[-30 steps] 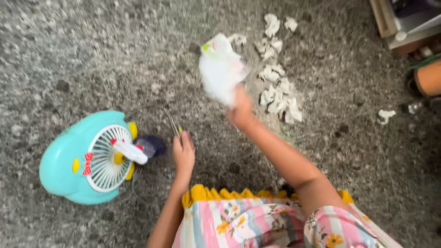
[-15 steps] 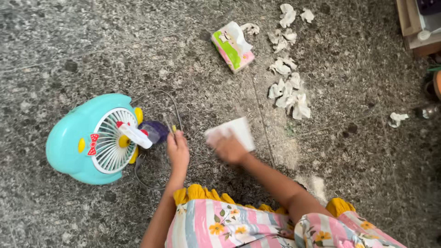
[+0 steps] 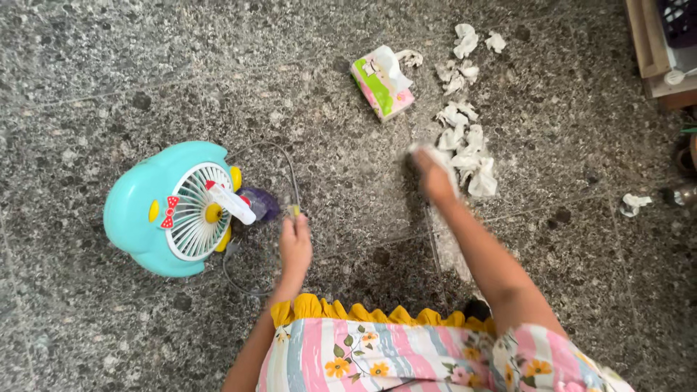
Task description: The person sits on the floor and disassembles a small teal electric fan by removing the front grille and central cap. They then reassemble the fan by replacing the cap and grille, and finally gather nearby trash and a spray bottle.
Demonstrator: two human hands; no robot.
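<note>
The right hand (image 3: 434,176) has swung out, pressing a white tissue (image 3: 435,156) closed-fingered onto the floor (image 3: 348,167) beside crumpled tissues (image 3: 468,149); the left hand (image 3: 295,243) pinches a cable (image 3: 290,185) near the fan (image 3: 170,210).

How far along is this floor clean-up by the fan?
Done: a pile of used tissues lies beside the tissue pack. In hand: right hand presses a tissue to the floor; left hand holds a small tool near the fan. Left: the scattered tissues remain.
</note>
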